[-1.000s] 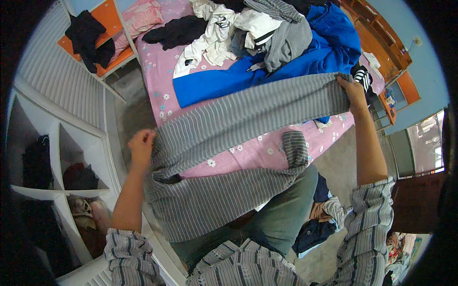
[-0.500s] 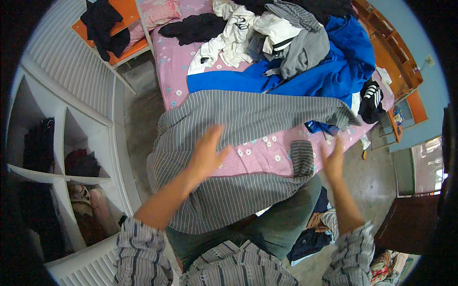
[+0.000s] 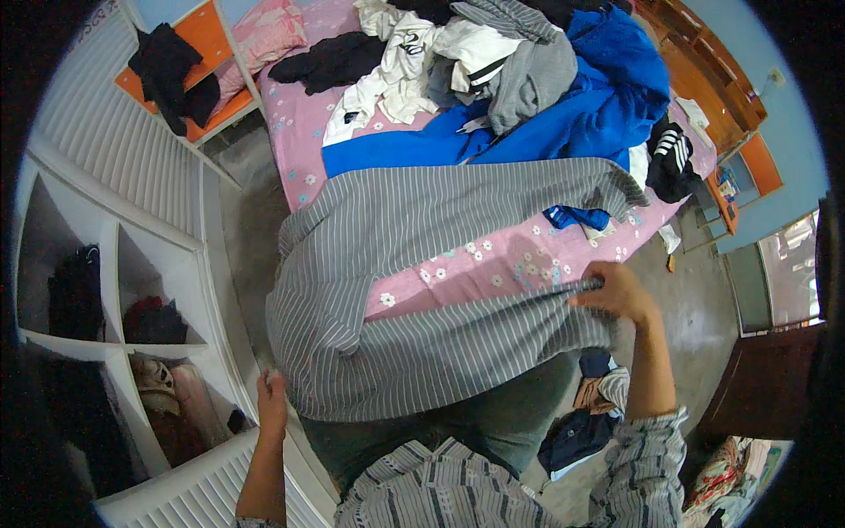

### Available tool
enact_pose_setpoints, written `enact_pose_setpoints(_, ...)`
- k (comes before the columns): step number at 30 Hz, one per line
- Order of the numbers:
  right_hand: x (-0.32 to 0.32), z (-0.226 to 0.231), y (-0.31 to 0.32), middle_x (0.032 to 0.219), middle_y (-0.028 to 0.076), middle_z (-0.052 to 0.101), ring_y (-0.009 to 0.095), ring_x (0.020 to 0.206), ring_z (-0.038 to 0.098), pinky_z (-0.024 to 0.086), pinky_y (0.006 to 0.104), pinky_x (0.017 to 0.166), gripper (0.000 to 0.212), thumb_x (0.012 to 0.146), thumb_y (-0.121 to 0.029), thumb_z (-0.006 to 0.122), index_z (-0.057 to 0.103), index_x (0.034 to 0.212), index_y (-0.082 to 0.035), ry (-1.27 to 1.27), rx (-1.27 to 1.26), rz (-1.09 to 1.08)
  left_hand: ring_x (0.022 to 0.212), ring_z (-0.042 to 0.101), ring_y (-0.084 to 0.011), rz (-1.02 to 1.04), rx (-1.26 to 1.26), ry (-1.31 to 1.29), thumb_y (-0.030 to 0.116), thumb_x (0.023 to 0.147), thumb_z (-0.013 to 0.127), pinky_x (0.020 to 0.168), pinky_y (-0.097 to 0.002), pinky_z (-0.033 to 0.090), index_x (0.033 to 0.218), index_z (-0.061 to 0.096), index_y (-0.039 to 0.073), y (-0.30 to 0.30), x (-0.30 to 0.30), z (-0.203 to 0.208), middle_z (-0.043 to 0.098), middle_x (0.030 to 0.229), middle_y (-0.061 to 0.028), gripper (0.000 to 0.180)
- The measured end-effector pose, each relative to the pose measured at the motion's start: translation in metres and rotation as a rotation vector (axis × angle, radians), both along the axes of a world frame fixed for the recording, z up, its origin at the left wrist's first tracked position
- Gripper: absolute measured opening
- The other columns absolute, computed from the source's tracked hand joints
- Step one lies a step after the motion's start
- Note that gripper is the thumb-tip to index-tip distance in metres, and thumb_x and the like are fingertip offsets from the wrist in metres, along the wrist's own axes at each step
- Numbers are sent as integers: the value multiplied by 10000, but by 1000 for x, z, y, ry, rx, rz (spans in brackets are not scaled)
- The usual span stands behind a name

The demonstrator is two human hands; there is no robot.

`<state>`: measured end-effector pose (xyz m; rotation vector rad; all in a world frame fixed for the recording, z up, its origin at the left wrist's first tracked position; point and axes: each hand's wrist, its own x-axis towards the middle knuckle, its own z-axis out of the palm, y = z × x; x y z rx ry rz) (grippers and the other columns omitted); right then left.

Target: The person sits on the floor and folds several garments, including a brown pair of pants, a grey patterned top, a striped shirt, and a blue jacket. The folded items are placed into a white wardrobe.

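Trousers (image 3: 321, 273), one striped pair; right hand (image 3: 623, 292) gripping one of two legs (image 3: 493, 343); left hand (image 3: 273, 405) beside waist, grip unclear

Moderately bright overall, lit flat and diffuse. Brightest at window (image 3: 794, 273), far right, washed out to white in patches. Softly shaded on bed (image 3: 458, 266), deeper just above right hand (image 3: 623, 295). Dimmer on floor (image 3: 687, 312), with faint sheen at right. Darkest inside shelf (image 3: 112, 290), nearly black in left compartments; detail lost, grain visible. Reasonably sharp at centre, stripes distinct on trousers (image 3: 431, 361). Slightly soft around right hand, possibly from motion. Strongly bowed toward rim, notably along shelf and louvres (image 3: 123, 163). Cut to black in corners, fringed bluish at sides.
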<state>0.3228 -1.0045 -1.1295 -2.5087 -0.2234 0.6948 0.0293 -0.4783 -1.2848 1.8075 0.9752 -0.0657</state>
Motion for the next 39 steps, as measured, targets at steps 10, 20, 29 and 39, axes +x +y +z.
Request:
enact_pose_setpoints(10, -26, -158, -65, 1271, 262, 504, 334, 1180, 494, 379, 401, 983, 807, 724, -437, 754, 453, 1271, 74, -173, -76, -802, 1273, 408, -327, 468, -1060, 21, 590, 857, 501, 1040, -499, 329, 1389, 382, 66, 2, -17, -52, 400, 1425, -125, 757)
enact_pose_setpoints(20, -66, -210, -94, 1021, 74, 634, 231, 856, 584, 481, 341, 716, 350, 861, -319, 630, 601, 1068, -39, 328, 794, -1176, 1199, 475, -335, 581, -964, -396, 379, 861, 599, 1006, -460, 381, 1304, 460, 10, 37, 21, -40, 469, 1350, -157, 593)
enact_pose_setpoints(29, -48, -63, -106, 753, 14, 633, 109, 717, 617, 508, 277, 565, 136, 887, -199, 607, 583, 944, -78, -52, 1199, -1168, 1038, 552, -294, 625, -713, -774, 348, 895, 501, 926, -429, 422, 1087, 593, 8, 85, 34, 66, 611, 1108, -125, 401)
enact_pose_setpoints(39, 128, -23, -103, 1372, 178, 401, 304, 1262, 421, 383, 432, 994, 471, 915, -263, 554, 416, 1296, -24, -315, 1507, -885, 1145, 500, -285, 236, -943, -909, 345, 951, 497, 945, -415, 436, 1229, 423, 9, 102, 225, 92, 492, 1259, -168, 443)
